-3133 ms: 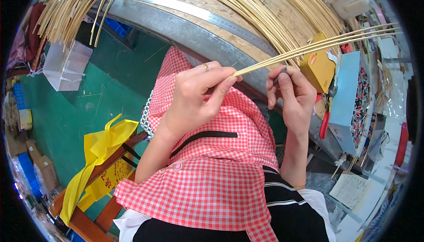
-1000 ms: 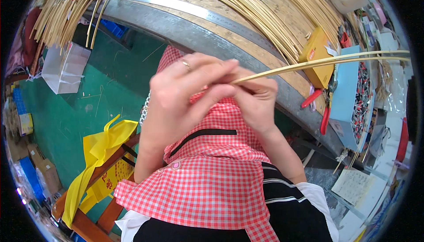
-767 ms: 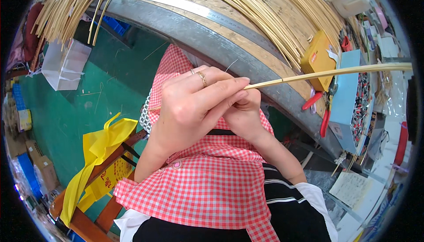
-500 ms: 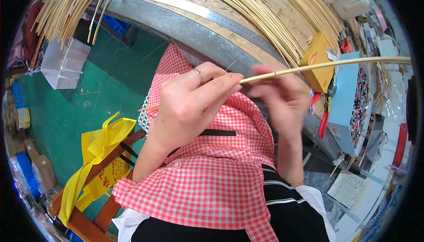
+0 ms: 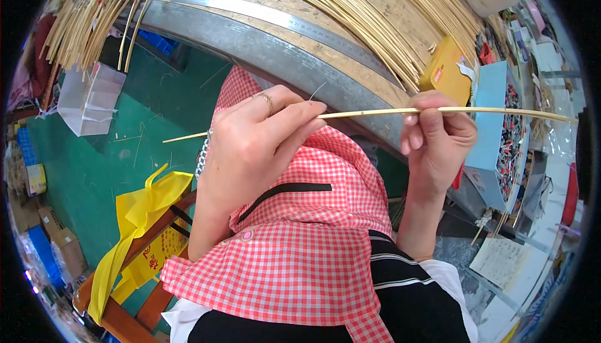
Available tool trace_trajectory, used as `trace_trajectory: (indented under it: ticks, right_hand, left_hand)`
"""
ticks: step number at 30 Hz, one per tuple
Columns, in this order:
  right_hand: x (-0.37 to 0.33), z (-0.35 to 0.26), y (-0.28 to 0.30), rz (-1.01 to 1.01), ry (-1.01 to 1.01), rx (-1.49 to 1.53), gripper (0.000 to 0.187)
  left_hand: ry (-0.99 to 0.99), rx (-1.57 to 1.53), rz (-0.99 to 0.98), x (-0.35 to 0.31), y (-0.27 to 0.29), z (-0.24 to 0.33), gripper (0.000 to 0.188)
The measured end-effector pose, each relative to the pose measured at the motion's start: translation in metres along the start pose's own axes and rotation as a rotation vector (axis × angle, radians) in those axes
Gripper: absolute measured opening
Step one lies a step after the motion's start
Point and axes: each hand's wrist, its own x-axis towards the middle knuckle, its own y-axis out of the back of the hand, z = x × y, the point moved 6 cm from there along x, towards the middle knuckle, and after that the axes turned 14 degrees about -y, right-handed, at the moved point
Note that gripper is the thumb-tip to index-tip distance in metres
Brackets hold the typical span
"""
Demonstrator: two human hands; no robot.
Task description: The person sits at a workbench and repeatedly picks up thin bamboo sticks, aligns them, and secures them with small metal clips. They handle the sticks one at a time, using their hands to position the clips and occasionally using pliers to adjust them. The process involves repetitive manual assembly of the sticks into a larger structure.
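A thin, pale bamboo strip (image 5: 366,113) runs almost level across my front, above my lap. My left hand (image 5: 253,133), with a ring on one finger, pinches it between thumb and fingers, and the strip's narrow end sticks out past the wrist side. From the left fingertips a fine light sliver or wire (image 5: 317,90) rises; which it is I cannot tell. My right hand (image 5: 441,139) grips the strip farther right with thumb and bent fingers. The strip's right end reaches over a light-blue box (image 5: 491,136).
Ahead is a workbench with a metal edge (image 5: 250,45), a steel ruler (image 5: 282,20) and long bamboo strips (image 5: 350,14). More strips with clips (image 5: 94,23) overhang at left. A yellow box (image 5: 441,70) stands at right. A wooden chair (image 5: 119,324) with yellow cloth is at lower left.
My right hand, blurred before near the left fingertips, has moved right and now holds the strip. The strip's right end has dropped, so it lies more level, and its left end shows farther out.
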Motion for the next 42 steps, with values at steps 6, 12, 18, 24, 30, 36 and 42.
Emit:
trace_trajectory:
  ticks: [6, 12, 18, 24, 30, 36, 42]
  right_hand:
    - [-0.007, 0.013, -0.022, -0.176, 0.067, -0.158, 0.011]
    - [-0.006, 0.003, -0.033, -0.320, 0.092, -0.327, 0.012]
    - [-0.008, -0.053, 0.032, 0.082, 0.201, -0.830, 0.017]
    - [-0.028, -0.153, 0.205, 0.808, 0.045, -1.464, 0.024]
    - [-0.056, -0.129, 0.280, 0.585, -0.225, -1.495, 0.026]
    - [-0.045, -0.116, 0.277, 0.550, -0.254, -1.471, 0.019]
    - [-0.037, -0.118, 0.271, 0.569, -0.350, -1.554, 0.019]
  left_hand:
    - [0.126, -0.434, -0.002, 0.002, -0.014, -0.002, 0.016]
    - [0.205, -0.524, -0.031, -0.003, -0.019, -0.005, 0.008]
    - [0.222, -0.426, 0.025, -0.001, -0.018, -0.008, 0.010]
    - [0.220, -0.359, 0.086, -0.002, -0.015, -0.007, 0.007]
    - [0.217, -0.324, 0.050, -0.002, -0.019, -0.008, 0.010]
    - [0.244, -0.324, 0.032, -0.002, -0.020, -0.007, 0.011]
    - [0.230, -0.319, 0.072, -0.004, -0.018, -0.010, 0.009]
